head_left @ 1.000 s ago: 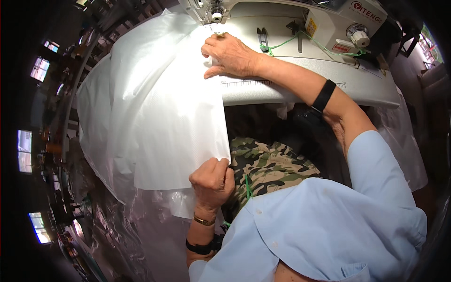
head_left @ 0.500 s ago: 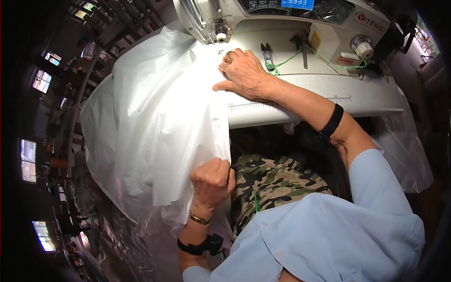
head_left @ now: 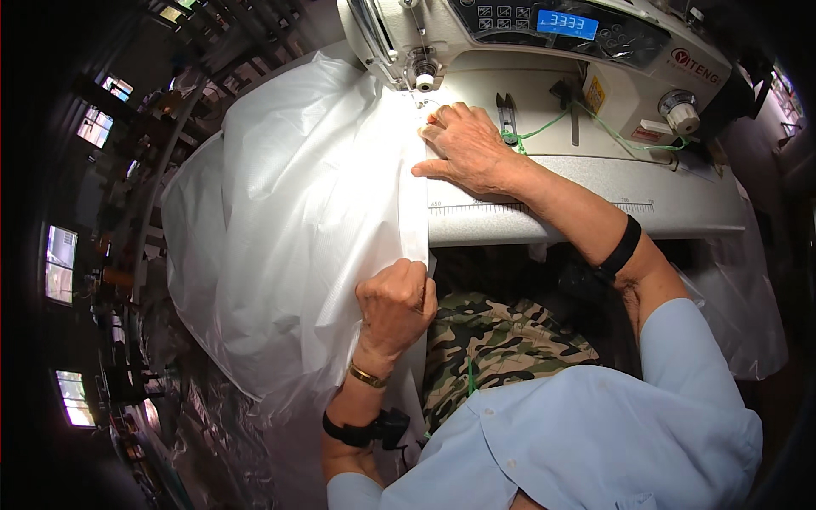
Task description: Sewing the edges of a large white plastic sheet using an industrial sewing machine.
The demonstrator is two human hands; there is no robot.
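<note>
A large, thin white plastic-like sheet (head_left: 280, 212) drapes over the left of the sewing machine bed and hangs down beside my legs. Along its right edge runs a straight, folded-looking strip. My left hand (head_left: 395, 308) is closed in a fist on that edge, below the front of the bed. Up near the needle area (head_left: 423, 83) of the sewing machine (head_left: 510, 64), my right hand (head_left: 466, 149) rests on the bed at the sheet's edge. Its fingers are bent, and the thumb is spread away from them, touching the strip. Bright light washes out the cloth by the fingertips.
Thread snips (head_left: 507, 117) with a green cord (head_left: 544, 129) lie on the bed right of my right hand. A ruler scale (head_left: 476, 208) runs along the bed's front. More translucent sheeting (head_left: 735, 297) hangs at the right. Dark shelving and windows stand at the left.
My left hand has moved up toward the machine, still closed on the sheet's edge. The right hand stays by the needle area. The whole view has shifted slightly.
</note>
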